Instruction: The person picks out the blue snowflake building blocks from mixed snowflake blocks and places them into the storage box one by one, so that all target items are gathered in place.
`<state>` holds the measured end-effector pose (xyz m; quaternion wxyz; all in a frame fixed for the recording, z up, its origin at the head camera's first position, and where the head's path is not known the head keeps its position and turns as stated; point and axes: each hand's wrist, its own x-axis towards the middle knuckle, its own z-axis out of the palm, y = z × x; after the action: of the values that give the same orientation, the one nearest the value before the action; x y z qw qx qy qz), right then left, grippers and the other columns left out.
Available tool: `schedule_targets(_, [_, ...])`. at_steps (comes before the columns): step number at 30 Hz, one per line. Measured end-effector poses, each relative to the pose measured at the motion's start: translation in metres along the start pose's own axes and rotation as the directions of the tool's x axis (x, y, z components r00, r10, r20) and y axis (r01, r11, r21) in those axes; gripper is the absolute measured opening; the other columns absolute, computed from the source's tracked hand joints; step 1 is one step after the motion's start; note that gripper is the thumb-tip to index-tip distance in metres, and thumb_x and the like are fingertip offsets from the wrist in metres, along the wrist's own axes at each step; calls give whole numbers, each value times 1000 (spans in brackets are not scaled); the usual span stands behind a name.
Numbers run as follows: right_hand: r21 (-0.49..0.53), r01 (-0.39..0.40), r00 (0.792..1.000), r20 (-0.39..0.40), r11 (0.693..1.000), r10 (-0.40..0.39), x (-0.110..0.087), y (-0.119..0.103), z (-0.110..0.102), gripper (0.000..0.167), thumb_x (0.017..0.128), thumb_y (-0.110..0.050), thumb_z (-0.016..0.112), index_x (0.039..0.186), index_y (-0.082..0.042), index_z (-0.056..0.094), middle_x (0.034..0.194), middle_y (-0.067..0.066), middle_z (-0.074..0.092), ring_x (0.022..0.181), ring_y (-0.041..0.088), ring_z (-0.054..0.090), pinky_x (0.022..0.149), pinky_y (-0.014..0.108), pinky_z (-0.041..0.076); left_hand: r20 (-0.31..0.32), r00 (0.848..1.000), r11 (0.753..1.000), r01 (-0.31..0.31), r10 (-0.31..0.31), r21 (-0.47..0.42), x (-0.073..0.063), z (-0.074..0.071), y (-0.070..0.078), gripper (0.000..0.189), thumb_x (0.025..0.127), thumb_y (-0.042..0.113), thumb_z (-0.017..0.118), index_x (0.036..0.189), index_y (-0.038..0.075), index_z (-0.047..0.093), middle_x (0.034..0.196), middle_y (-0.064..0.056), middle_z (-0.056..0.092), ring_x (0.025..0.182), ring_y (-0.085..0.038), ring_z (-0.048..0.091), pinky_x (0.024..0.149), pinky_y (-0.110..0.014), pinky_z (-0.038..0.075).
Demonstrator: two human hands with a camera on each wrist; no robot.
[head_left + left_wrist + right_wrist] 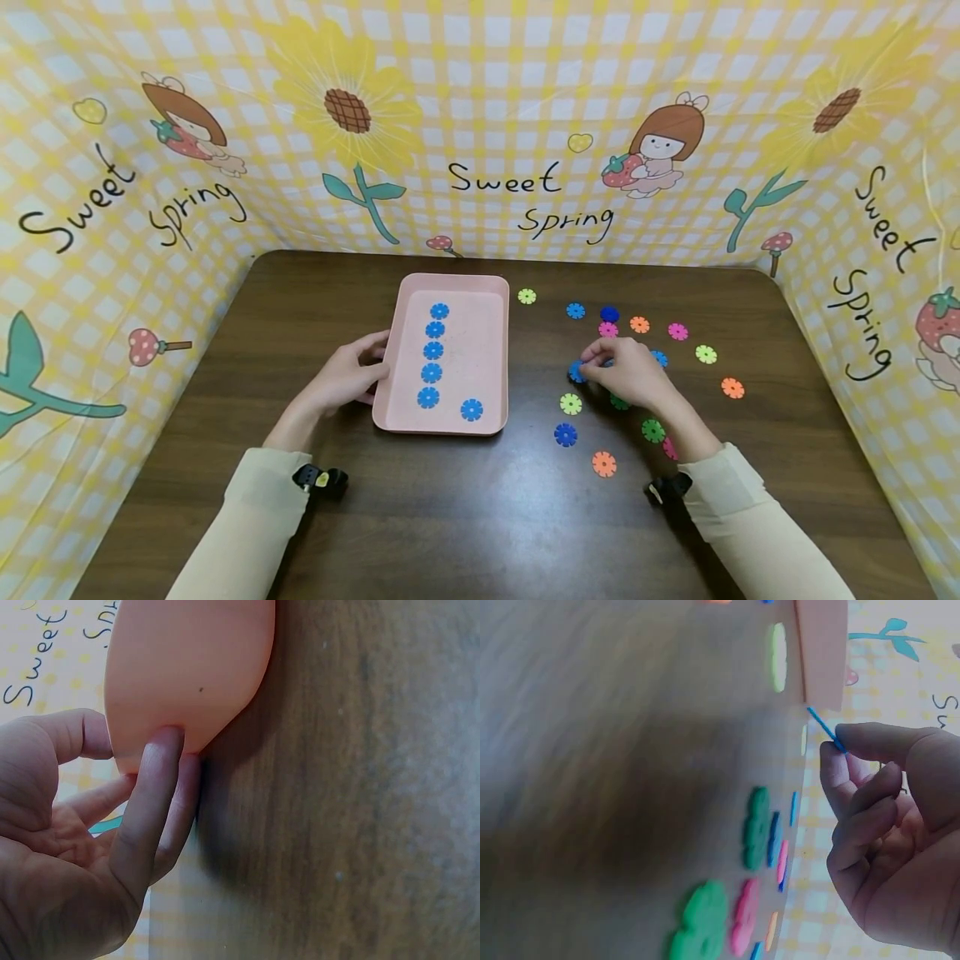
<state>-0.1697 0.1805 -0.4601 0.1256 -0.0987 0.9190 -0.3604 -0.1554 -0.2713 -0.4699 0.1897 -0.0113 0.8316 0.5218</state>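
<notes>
My left hand (345,375) grips the left side of a pink rectangular tray (476,333), thumb at the rim and fingers against the outer wall in the left wrist view. Inside the tray, several blue notched discs (431,372) form a column along the left. Another blue disc (472,409) lies at its near right corner. To the right of the tray, my right hand (633,367) pinches a light blue notched disc (825,729) between thumb and index finger. That disc is tilted and held above the table in the right wrist view.
Around my right hand, notched discs lie scattered on the brown table (465,517): lime (571,404), dark blue (566,434), orange (603,464), green (653,430) and pink (678,332). Some are partly hidden by the hand. A yellow checked cloth (487,108) surrounds the table's back and sides.
</notes>
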Motion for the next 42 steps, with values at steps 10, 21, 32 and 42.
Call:
schedule_targets(10, [192, 60, 998, -36, 979, -55, 7, -23, 17, 18, 96, -26, 76, 107, -13, 74, 95, 2, 72, 88, 22, 66, 73, 38, 53, -3, 1000, 1000, -5, 5, 4, 1, 0, -2, 67, 101, 10, 58, 163, 10, 33, 142, -27, 49, 98, -31, 67, 68, -44, 64])
schedule_targets(21, [265, 105, 994, -43, 959, -97, 18, -53, 46, 14, 95, -25, 78, 104, -15, 77, 93, -1, 73, 83, 21, 67, 69, 38, 56, 3, 1000, 1000, 5, -5, -11, -1, 0, -3, 67, 102, 10, 57, 164, 10, 32, 143, -27, 48, 98, -31, 68, 69, -44, 64])
schedule_targets(32, [300, 169, 985, -27, 939, -169, 34, -74, 76, 9, 92, -21, 81, 97, -15, 78, 91, -3, 73, 86, 19, 67, 71, 34, 54, 11, 1000, 1000, 0, 0, -29, 0, 0, -3, 67, 102, 9, 57, 164, 9, 31, 144, -28, 47, 100, -32, 68, 70, -45, 64])
schedule_targets(42, [218, 190, 980, 12, 957, -198, 45, -83, 94, 7, 92, -26, 82, 93, -19, 79, 86, -8, 73, 79, 17, 64, 67, 33, 52, 11, 1000, 999, -5, 6, -32, 0, 0, -2, 67, 102, 9, 57, 164, 10, 31, 145, -27, 46, 102, -34, 67, 70, -46, 64])
